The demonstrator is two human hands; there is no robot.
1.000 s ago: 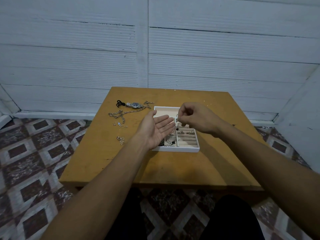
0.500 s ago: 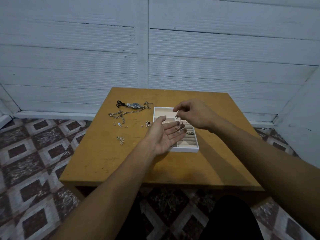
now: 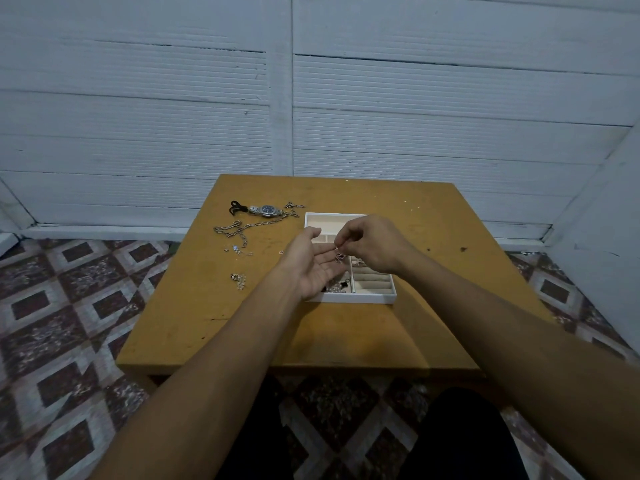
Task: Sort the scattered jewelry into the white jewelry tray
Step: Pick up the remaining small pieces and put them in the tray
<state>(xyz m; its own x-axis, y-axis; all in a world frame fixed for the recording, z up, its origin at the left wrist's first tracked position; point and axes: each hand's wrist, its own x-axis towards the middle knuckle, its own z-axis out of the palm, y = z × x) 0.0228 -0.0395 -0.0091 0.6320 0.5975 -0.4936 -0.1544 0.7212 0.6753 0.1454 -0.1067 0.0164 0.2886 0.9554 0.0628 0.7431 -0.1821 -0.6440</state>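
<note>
Dim, cool, even light; soft shadows, wide-angle bending at edges, fine detail slightly soft.

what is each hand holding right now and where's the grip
The right hand pinches a small jewelry piece by its top end, too small to identify. The left hand lies open beneath, gripping nothing.

White jewelry tray (image 3: 360,299) sits flat at frame centre, square to the viewer, compartments open upward. Ring rolls (image 3: 372,282) fill the lower right; beads and a black piece (image 3: 335,288) lie lower left. Loose, upper left of the tray: silver watch (image 3: 267,211), chain (image 3: 242,227), small bits (image 3: 238,250), a cluster (image 3: 238,279). Small silver piece (image 3: 339,257) is pinched by the right hand (image 3: 372,245) over the flat left hand (image 3: 313,265).
</note>
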